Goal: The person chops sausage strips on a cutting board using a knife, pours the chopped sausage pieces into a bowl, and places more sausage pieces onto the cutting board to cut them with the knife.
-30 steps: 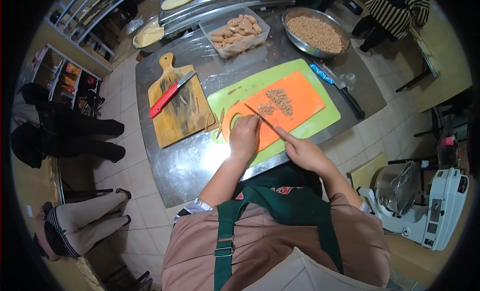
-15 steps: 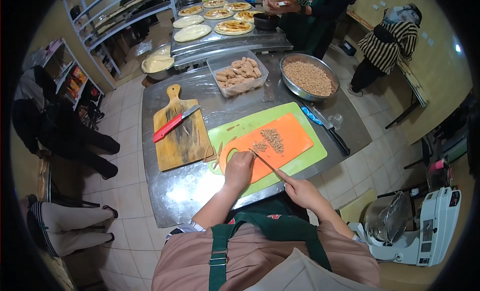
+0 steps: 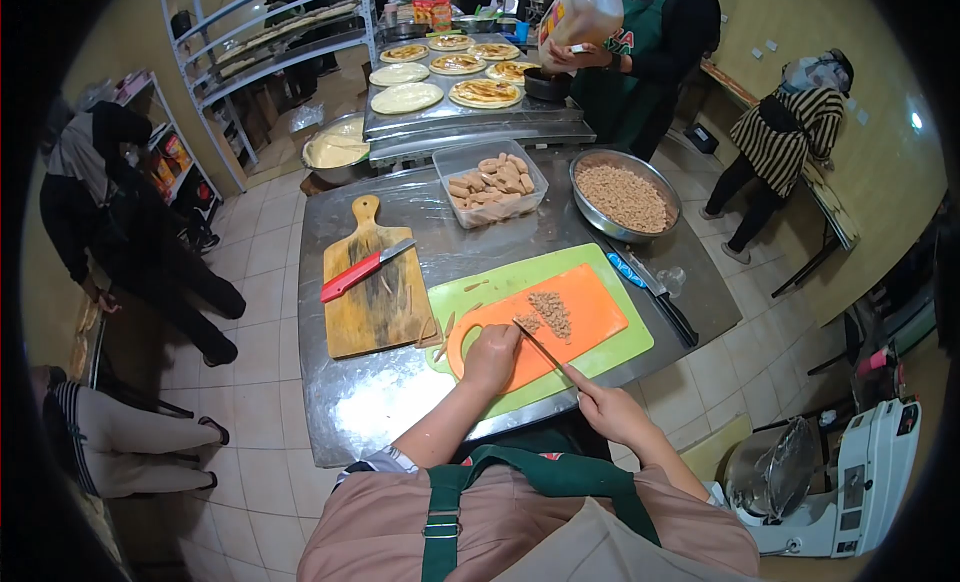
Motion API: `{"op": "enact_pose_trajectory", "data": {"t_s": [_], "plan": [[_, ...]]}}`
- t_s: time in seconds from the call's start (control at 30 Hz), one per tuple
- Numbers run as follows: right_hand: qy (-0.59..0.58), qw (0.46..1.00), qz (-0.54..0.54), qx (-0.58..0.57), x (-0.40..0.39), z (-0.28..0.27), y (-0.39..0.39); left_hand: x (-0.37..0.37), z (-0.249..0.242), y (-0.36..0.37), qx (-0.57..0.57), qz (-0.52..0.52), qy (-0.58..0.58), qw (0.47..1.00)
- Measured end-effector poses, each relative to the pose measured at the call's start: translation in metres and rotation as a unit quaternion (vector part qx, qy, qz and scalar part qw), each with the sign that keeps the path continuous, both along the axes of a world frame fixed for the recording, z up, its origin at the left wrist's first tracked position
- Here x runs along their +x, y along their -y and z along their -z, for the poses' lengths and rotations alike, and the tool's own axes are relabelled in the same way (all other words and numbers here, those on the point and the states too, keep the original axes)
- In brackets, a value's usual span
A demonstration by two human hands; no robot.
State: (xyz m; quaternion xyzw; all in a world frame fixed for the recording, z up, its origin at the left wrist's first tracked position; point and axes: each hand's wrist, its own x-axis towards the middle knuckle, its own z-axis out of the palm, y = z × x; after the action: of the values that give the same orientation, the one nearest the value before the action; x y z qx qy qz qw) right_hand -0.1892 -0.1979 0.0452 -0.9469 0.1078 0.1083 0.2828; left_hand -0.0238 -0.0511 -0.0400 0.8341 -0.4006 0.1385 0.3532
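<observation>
My right hand (image 3: 610,410) grips a knife (image 3: 541,348), its blade slanting across the orange cutting board (image 3: 600,307) with the tip beside my left fingers. My left hand (image 3: 492,357) is closed and pressed down near the board's handle end; whatever lies under its fingers is hidden. Small brown diced bits, which look like chopped sausage (image 3: 550,312), lie in a pile beyond the blade. Beneath the orange board is a larger green cutting mat (image 3: 632,334), with thin brown strips (image 3: 446,334) along its left side.
A wooden board (image 3: 372,312) carries a red-handled knife (image 3: 366,270). Behind are a plastic tub (image 3: 490,214) of sausage pieces and a metal bowl (image 3: 588,204) of diced bits. More knives (image 3: 655,292) lie at right. Flat dough rounds (image 3: 405,99) and a person pouring from a jug (image 3: 582,27) are beyond.
The view has shifted slightly, so the table appears lower and further right. Across the table, the person's jug has come more into view. Both my hands keep their hold by the board.
</observation>
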Motion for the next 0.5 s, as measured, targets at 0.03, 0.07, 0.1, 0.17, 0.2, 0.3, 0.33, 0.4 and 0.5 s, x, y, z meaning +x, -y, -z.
{"op": "enact_pose_trajectory", "data": {"t_s": [0.03, 0.07, 0.1, 0.17, 0.2, 0.3, 0.33, 0.4, 0.5], "plan": [[0.002, 1.0, -0.001, 0.0, 0.0, -0.002, 0.0, 0.0, 0.001, 0.0, -0.004, 0.003, -0.004, 1.0], [-0.009, 1.0, 0.003, 0.006, 0.001, -0.004, -0.001, 0.001, 0.002, -0.001, -0.008, 0.005, -0.006, 1.0], [-0.02, 1.0, 0.007, 0.013, 0.002, -0.005, -0.001, 0.001, 0.001, -0.002, -0.008, 0.004, -0.004, 1.0], [-0.019, 1.0, 0.005, 0.013, 0.003, -0.004, -0.003, -0.001, 0.0, -0.003, -0.014, 0.004, -0.009, 1.0], [-0.021, 1.0, 0.005, 0.013, 0.003, -0.004, -0.004, -0.001, 0.0, -0.003, -0.014, 0.004, -0.008, 1.0], [-0.015, 1.0, -0.001, 0.01, 0.003, 0.001, -0.004, -0.002, 0.001, -0.003, -0.027, -0.005, 0.011, 1.0], [-0.017, 1.0, 0.0, 0.011, 0.003, 0.003, -0.005, -0.002, 0.001, -0.003, -0.02, -0.004, 0.014, 1.0], [-0.013, 1.0, -0.007, 0.004, 0.008, 0.005, -0.007, -0.002, 0.002, -0.003, -0.013, -0.001, 0.016, 1.0], [-0.021, 1.0, -0.008, 0.006, 0.023, 0.01, -0.011, -0.003, -0.001, -0.003, -0.012, -0.004, 0.011, 1.0]]}}
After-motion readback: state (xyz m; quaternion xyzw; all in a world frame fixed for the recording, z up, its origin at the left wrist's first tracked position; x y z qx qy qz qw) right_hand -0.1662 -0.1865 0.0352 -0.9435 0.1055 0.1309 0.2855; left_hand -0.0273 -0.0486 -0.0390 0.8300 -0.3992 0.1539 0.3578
